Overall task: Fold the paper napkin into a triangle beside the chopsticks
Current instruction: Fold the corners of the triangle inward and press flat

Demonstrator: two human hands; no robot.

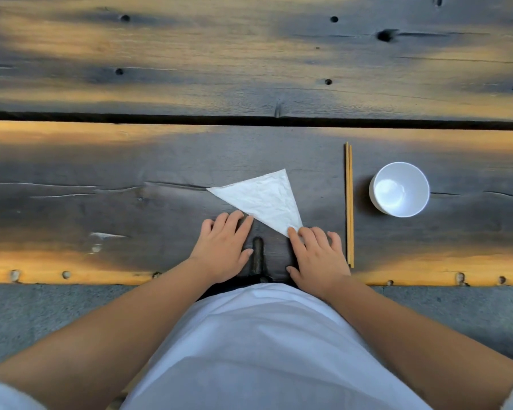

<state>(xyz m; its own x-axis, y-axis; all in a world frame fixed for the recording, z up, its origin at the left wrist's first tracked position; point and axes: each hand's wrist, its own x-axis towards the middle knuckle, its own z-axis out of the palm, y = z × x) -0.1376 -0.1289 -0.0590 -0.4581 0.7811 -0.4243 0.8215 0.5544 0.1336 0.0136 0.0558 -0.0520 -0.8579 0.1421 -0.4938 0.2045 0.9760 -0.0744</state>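
Observation:
A white paper napkin lies flat on the dark wooden table, folded into a triangle with a slightly crumpled face. A pair of wooden chopsticks lies parallel to its right, pointing away from me. My left hand rests palm down with spread fingers, its fingertips at the napkin's lower left edge. Flat on the table, my right hand has its fingertips touching the napkin's near corner. Neither hand grips anything.
A white empty bowl stands right of the chopsticks. A dark gap runs across between the table planks. The table's near edge has a light wood strip, with grey floor below. My white garment fills the bottom.

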